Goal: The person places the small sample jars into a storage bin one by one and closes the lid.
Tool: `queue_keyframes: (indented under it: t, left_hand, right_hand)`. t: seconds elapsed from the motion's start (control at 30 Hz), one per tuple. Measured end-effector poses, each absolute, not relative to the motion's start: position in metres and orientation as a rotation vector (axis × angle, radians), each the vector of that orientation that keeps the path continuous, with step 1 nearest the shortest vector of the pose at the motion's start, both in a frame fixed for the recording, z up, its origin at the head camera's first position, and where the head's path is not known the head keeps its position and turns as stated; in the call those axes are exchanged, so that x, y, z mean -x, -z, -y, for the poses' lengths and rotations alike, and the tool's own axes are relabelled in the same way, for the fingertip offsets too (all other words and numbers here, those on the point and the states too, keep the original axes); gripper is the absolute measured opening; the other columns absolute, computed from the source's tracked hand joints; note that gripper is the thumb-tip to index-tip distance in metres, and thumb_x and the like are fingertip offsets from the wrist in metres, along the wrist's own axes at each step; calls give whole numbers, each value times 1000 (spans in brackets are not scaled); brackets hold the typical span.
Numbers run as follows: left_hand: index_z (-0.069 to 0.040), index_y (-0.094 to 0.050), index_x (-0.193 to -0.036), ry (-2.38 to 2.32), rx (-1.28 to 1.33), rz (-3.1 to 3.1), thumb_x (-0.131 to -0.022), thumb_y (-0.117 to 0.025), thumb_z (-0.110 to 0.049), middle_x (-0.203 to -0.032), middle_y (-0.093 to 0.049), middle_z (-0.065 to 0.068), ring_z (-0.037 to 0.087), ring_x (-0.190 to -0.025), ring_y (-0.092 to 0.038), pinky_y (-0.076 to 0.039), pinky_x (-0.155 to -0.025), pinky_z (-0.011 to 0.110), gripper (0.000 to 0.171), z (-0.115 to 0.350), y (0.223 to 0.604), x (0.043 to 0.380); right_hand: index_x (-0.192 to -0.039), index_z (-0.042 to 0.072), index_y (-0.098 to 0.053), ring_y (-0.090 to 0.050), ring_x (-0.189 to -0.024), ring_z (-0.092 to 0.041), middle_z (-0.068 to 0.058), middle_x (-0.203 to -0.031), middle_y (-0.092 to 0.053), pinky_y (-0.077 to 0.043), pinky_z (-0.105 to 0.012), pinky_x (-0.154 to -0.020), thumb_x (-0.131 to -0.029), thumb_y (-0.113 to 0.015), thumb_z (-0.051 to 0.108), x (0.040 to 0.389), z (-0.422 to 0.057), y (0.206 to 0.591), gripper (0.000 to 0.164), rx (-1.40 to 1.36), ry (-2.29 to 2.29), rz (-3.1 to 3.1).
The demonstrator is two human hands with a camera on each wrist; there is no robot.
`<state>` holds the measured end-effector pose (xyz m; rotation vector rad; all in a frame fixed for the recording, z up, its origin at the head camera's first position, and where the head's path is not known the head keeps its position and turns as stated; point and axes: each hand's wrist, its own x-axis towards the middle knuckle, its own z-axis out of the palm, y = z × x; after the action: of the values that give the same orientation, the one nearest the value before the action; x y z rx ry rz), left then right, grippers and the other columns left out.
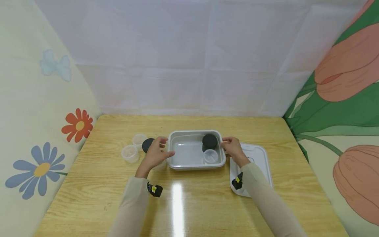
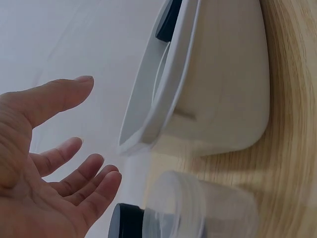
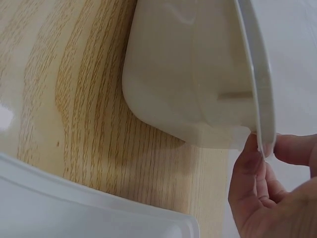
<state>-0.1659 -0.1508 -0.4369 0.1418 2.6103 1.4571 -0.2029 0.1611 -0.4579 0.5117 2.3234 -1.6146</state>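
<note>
A white rectangular plastic box (image 1: 186, 152) stands on the table in the head view. Inside, at its right end, are a black-lidded round container (image 1: 209, 141) and a small clear cup (image 1: 211, 156). My right hand (image 1: 232, 148) pinches the box's right rim between thumb and fingers, plain in the right wrist view. On the other side my left hand (image 1: 154, 154) is spread beside the left end, holding nothing; its fingers (image 2: 96, 198) are apart from the rim in the left wrist view. Below it are a clear round container (image 2: 198, 208) and a black-topped one (image 2: 130, 220).
A white flat lid (image 1: 260, 154) lies to the right, partly under my right forearm. Two clear cups (image 1: 130, 154) stand left of my left hand, near a black round top (image 1: 147, 144). A white cloth (image 1: 165, 89) hangs behind the table, with flowered cloths at both sides.
</note>
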Motion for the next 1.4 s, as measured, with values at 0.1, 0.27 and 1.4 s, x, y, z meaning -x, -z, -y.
queue_keyframes:
  t: [0.1,0.27,1.4]
  left_hand:
    - [4,-41,-134,-1465,-129,-2607,-82,-73,-14,-129,-44,27,42,-115,-47,-45,-94,50,64,157,436,163]
    - [6,-38,-135,-1496,-115,-2593,-83,-72,-13,-130,-42,28,42,-116,-45,-42,-97,50,65,170,437,155]
    - [7,-38,-132,-1555,89,-2589,-78,-75,-10,-122,-47,26,37,-109,-50,-45,-90,42,67,194,478,129]
  right_hand:
    - [-129,1,-52,-59,-77,-15,-15,-105,-59,-54,-28,-61,-92,-57,10,203,-162,458,39,-495,1619,-2324]
    - [-129,0,-51,-58,-75,-14,-15,-104,-59,-54,-28,-60,-91,-57,9,203,-162,458,39,-485,1632,-2316]
    - [-127,0,-53,-57,-73,-13,-12,-101,-58,-52,-27,-59,-90,-58,8,203,-162,458,37,-503,1629,-2319]
